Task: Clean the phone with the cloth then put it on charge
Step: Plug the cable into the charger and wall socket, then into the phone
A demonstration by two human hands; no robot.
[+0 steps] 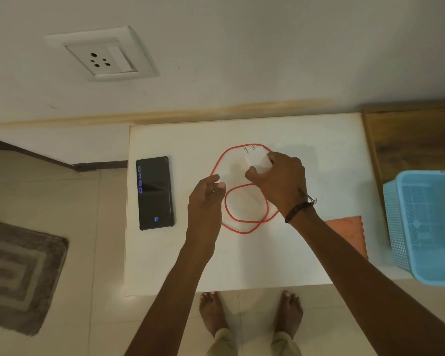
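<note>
A black phone (155, 193) lies face up on the left part of the white table (319, 155), its screen lit. My right hand (280, 183) grips a white charger plug (258, 158) with its two pins pointing toward the wall. A red cable (244, 201) lies looped on the table below the plug. My left hand (206, 199) hovers over the cable's left side with fingers loosely curled; whether it touches the cable I cannot tell. An orange cloth (350, 232) lies flat near the table's right side, partly hidden by my right forearm.
A white wall socket with a switch (103, 56) is on the wall at the upper left. A light blue plastic basket (427, 227) stands at the table's right edge. A grey mat (18, 273) lies on the tiled floor at left. My bare feet stand below the table's front edge.
</note>
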